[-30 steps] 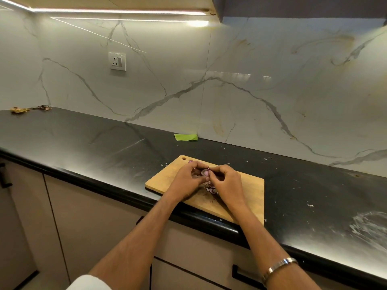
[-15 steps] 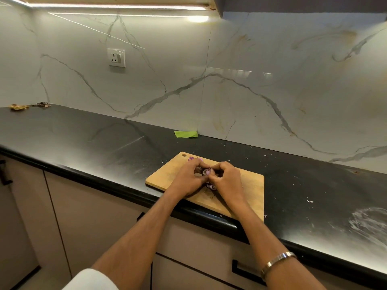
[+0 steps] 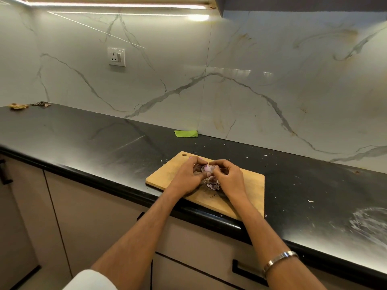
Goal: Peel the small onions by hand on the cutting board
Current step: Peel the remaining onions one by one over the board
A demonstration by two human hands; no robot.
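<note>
1. Your left hand (image 3: 189,176) and right hand (image 3: 228,177) meet over the middle of the cutting board (image 3: 251,185), both curled inward, fingertips pinching one small onion (image 3: 206,168) held between them, just above the board.
2. The onion shows pale with purple patches. How much skin is left on it is too small to tell.
3. Just below your fingertips, between your two palms, a heap of purple peelings (image 3: 213,183) lies on the board. A little more purple peeks out just beyond your left knuckles; whether that is another onion or loose skin, you cannot tell.
4. Expect the onion to be light and firm, its outer skin thin, papery and quick to tear into scraps. The flesh under it is likely slick, so it may squirt out if you squeeze hard.
5. Cradle the bulb with your left fingers around its middle, and let your right thumb and forefinger catch a loose skin edge at one end, probably the root or tip.
6. Pull the skin in strips along the bulb, away from your left hand, and drop it on the heap.
</note>
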